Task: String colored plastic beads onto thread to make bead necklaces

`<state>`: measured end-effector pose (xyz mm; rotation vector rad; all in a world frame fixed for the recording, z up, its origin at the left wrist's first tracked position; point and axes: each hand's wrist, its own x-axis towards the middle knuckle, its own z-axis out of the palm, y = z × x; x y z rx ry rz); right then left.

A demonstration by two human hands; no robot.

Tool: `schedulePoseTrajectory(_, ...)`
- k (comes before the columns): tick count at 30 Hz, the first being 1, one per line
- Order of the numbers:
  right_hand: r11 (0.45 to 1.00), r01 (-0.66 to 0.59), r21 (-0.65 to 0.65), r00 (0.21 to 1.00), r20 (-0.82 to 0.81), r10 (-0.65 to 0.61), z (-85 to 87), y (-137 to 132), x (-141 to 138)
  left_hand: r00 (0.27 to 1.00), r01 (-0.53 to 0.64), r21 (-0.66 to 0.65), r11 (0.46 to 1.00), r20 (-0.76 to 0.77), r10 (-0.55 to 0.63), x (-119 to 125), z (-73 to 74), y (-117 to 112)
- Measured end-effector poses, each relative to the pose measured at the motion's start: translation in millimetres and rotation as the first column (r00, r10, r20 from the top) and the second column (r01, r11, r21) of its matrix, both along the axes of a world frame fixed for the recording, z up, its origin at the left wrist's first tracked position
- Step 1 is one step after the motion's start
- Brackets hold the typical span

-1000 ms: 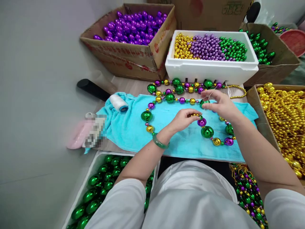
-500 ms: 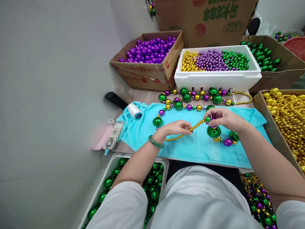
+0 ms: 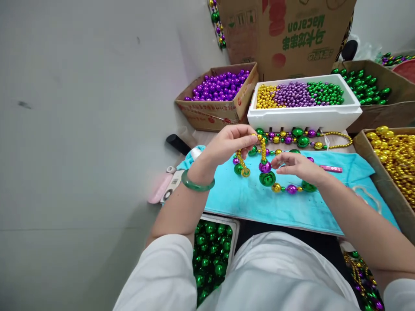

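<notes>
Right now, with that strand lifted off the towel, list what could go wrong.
1. The left hand pinches only the small gold strand; the purple bead and green bead hang below, so a slip could drop them.
2. The right hand works close beside the hanging beads and might knock them.
3. The dangling gold loop may tangle with finished necklaces behind.

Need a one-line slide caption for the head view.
Left hand lifts a strand of small gold beads above a turquoise towel; right hand pinches by the purple bead.

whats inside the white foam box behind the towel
The white foam box holds small beads in three patches: gold at left, purple in the middle, green at right. Its bottom is covered by them.
</notes>
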<state>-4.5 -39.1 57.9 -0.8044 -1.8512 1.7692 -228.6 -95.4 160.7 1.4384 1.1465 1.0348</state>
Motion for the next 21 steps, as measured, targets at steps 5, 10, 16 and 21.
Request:
schedulePoseTrajectory(5,0.911,0.369,0.185,0.929,-0.103,-0.356,8.5,0.1,-4.5,0.999,-0.045,0.033,0.998,-0.015,0.045,9.5,30.4,3.1)
schedulePoseTrajectory(10,0.887,0.349,0.303,0.920,-0.289,-0.264,41.3,-9.8,-7.3,0.980,0.089,-0.004,0.996,-0.179,-0.088,21.4,45.1,6.5)
schedulePoseTrajectory(16,0.923,0.243,0.297,0.958,-0.222,-0.181,57.8,-14.6,-15.9,0.970,0.169,0.002,0.986,-0.177,-0.166,26.1,43.9,8.6)
schedulePoseTrajectory(21,0.957,0.219,0.191,0.961,-0.215,-0.177,47.9,-12.1,-16.8,0.969,0.159,-0.003,0.987,-0.191,-0.157,20.8,44.4,10.8)
